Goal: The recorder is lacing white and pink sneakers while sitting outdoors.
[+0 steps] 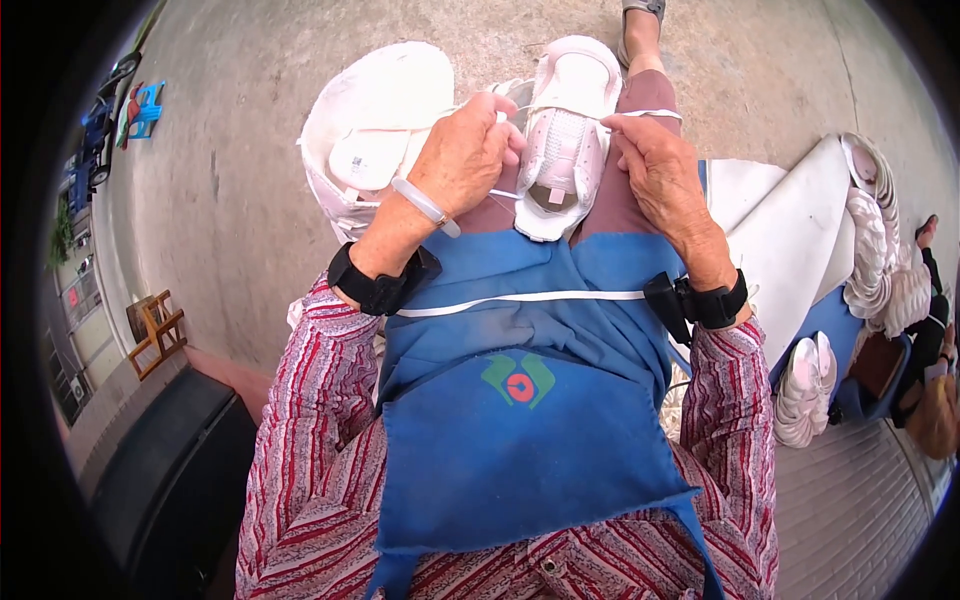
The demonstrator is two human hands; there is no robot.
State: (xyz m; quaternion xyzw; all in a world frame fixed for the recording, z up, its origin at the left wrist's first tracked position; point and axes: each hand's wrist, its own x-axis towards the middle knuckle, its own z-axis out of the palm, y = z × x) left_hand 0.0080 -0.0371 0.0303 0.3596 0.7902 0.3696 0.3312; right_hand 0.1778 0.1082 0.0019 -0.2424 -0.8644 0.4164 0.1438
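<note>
An unsoled white-and-pink shoe upper (573, 140) lies across my thighs, its toe towards me. A thin white lace (655, 113) runs across it between my hands. My left hand (465, 150), closed with its fingers curled, is left of the upper and grips the lace; its fingertips are partly hidden. On the other side, my right hand (655, 170) pinches the lace between thumb and forefinger close to the upper's edge. Another piece of white lace (506, 194) sticks out beside the upper, below my left hand.
A white bag (385, 95) holding pale shoe pieces stands at my left. To the right are a white sheet (785, 220), stacked white shoe parts (872, 250) and a white bundle (805, 390). A blue apron (530, 450) covers my lap. Other people's legs and an arm show nearby.
</note>
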